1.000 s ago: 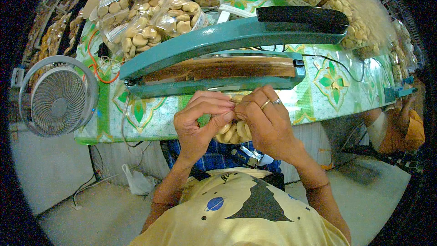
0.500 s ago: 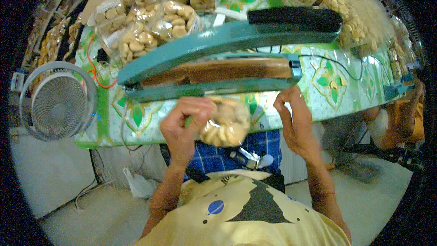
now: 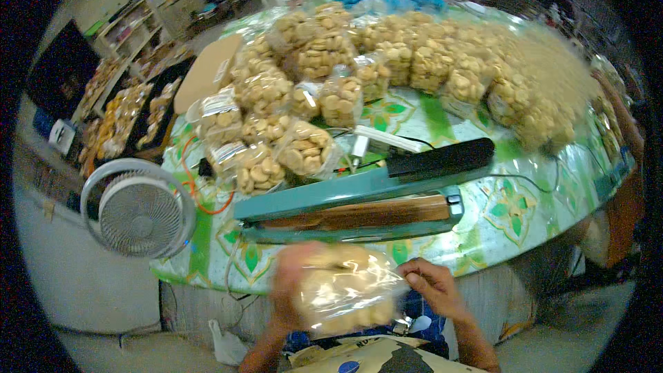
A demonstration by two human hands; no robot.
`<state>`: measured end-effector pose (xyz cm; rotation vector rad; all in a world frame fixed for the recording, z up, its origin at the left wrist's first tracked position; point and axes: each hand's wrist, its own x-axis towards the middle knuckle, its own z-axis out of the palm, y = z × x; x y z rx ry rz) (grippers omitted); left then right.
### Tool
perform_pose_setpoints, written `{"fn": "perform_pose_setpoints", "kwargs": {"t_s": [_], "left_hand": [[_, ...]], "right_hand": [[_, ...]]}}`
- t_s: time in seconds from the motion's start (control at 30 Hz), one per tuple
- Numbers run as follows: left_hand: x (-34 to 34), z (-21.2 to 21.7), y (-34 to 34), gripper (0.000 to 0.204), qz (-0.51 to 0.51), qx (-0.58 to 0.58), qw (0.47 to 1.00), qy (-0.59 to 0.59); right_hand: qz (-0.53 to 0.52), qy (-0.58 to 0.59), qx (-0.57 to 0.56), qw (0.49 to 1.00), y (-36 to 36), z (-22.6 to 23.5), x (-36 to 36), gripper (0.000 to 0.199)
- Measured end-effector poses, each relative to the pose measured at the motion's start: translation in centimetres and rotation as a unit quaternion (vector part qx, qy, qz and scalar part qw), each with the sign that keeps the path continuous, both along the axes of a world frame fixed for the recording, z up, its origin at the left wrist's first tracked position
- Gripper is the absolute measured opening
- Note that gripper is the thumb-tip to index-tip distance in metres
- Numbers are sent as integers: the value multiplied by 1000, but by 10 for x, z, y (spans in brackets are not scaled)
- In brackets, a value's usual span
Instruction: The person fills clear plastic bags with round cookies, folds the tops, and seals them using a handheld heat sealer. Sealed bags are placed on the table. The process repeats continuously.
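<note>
A clear plastic bag of round pale cookies (image 3: 349, 287) hangs over my lap, just off the table's near edge. My left hand (image 3: 289, 280), smeared by motion, is closed on the bag's left side. At the bag's right edge, my right hand (image 3: 434, 287) pinches the loose plastic between thumb and fingers. Right beyond the bag stands a teal hand sealer (image 3: 321, 193) with a black handle grip. Its arm is raised at the right end, showing the brown strip of its base below.
Many filled cookie bags (image 3: 318, 48) cover the far and right parts of the round table (image 3: 442, 252). A white power strip (image 3: 387, 139) lies behind the sealer. A grey fan (image 3: 141, 214) stands at the left. At the far right another person's arm (image 3: 621, 117) shows.
The view has tilted up, showing more of the table. The cookie bag is raised and turned in my left hand. My right hand, apart from it before, now holds its right edge.
</note>
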<state>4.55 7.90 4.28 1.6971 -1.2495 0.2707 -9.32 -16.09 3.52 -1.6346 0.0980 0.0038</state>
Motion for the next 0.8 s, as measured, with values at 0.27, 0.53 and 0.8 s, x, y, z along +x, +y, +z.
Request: {"fn": "perform_pose_setpoints", "kwargs": {"t_s": [0.27,0.53,0.8], "left_hand": [[120,104,11,66,398,94,890,-199],[165,52,-1,41,320,197,918,-125],[147,65,28,36,356,167,916,-83]], "right_hand": [[-269,-111,-45,956,-88,47,9,20],[-300,-257,-356,847,-216,57,113,32],[-105,-52,-652,749,-320,72,221,10]]}}
